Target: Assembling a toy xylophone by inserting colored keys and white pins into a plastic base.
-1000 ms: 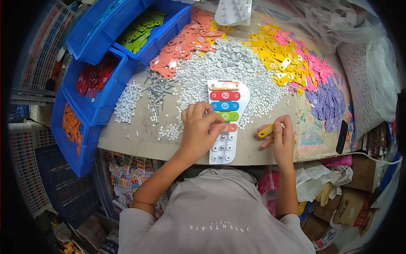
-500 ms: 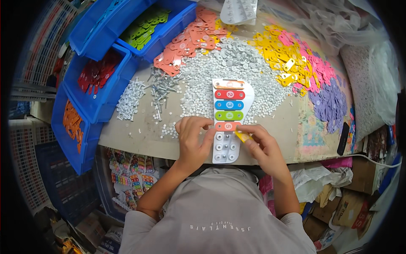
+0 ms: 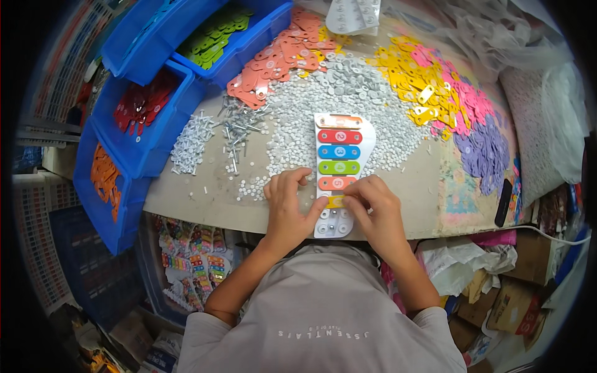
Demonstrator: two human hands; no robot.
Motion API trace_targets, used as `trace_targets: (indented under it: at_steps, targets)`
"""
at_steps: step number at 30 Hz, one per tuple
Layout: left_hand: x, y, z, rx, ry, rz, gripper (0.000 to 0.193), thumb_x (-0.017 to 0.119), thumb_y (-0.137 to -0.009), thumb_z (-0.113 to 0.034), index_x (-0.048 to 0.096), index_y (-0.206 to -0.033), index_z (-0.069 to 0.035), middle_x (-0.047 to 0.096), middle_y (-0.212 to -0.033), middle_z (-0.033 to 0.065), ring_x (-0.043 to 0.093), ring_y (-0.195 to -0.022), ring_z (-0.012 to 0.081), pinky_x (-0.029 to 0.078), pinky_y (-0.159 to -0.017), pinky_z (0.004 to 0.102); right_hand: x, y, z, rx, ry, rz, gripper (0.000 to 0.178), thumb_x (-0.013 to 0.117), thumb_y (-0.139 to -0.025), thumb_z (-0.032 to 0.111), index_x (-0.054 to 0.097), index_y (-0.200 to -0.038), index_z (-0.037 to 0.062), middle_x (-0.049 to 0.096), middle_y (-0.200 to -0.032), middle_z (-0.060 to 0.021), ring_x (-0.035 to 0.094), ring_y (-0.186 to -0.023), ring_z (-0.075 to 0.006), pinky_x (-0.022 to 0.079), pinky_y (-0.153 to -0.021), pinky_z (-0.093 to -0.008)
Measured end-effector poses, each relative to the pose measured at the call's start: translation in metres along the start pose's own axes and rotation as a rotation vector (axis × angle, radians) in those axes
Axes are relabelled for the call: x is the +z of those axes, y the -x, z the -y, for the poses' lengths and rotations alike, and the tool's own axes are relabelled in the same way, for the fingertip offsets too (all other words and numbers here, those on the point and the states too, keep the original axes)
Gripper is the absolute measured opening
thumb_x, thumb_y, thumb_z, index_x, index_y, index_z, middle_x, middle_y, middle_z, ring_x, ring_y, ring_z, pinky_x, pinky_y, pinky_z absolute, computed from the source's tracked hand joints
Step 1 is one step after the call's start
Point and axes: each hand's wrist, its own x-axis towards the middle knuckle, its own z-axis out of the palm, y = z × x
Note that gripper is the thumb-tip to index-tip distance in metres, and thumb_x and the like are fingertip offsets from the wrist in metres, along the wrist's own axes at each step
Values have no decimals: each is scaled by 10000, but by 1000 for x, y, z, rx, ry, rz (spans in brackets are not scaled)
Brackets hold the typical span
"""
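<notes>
On the table in front of me lies a white plastic xylophone-shaped base (image 3: pixel 367 148). Across it sit colored bars: pale orange on top, then a red bar (image 3: pixel 339 136), a blue bar (image 3: pixel 339 151), a green bar (image 3: pixel 339 167) and a salmon bar (image 3: pixel 336 183). Below these, a yellow bar (image 3: pixel 334 202) lies over the round posts. My left hand (image 3: pixel 289 205) has its thumb on the bar's left end, its index finger apart near the base's left edge. My right hand (image 3: pixel 377 208) pinches at the bar's right end, partly hiding it.
Beyond the base spreads a heap of small white caps (image 3: pixel 292 112). Screws (image 3: pixel 236 127) and white pins (image 3: pixel 191 142) lie left, near blue bins (image 3: pixel 158 152) of bars. Yellow bars (image 3: pixel 404 74), pink bars (image 3: pixel 469 102) and purple bars (image 3: pixel 482 155) are piled right, beside a black object (image 3: pixel 505 202).
The yellow bar, tilted in my right hand before, now lies across the base below the salmon bar. My left thumb has moved onto its left end, and my right hand has shifted slightly left.
</notes>
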Motion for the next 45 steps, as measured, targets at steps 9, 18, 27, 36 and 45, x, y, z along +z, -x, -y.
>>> trace_targets:
  at_steps: [9,18,27,36,45]
  targets:
    - [-6,-13,-2,-19,27,73,538,787,-768,-159,565,-1249,-70,557,-1016,78,519,-1012,264,324,-962,418,10,3,-27,63,-47,-129,229,808,-828,81,599,-884,9,539,-835,-51,518,-685,-132,438,-613,-275]
    - [-6,13,20,28,76,-96,346,732,-808,-25,608,-1130,-45,564,-955,64,523,-917,226,381,-900,370,-97,-41,-105,-47,436,-648,128,640,-957,108,665,-1016,-2,655,-950,-143,609,-867,-288,483,-783,-385]
    - [0,8,16,-89,141,-186,159,658,-886,-8,647,-1041,-39,570,-915,74,517,-880,226,388,-871,360,-188,-73,-175,47,843,-720,228,687,-919,163,683,-1090,13,667,-1041,-176,604,-1019,-363,469,-909,-449]
    - [-4,5,13,-60,70,-120,96,642,-914,-14,636,-1010,-10,566,-954,77,531,-944,218,429,-871,326,-186,-80,-164,115,796,-576,248,734,-886,194,682,-1044,10,653,-1036,-163,601,-1005,-352,484,-885,-425]
    - [-6,8,16,-79,107,-116,78,642,-917,-21,639,-993,-10,565,-953,74,527,-940,212,426,-865,321,-199,-72,-185,50,840,-684,100,619,-919,70,654,-977,-3,665,-882,-208,632,-808,-397,508,-757,-451]
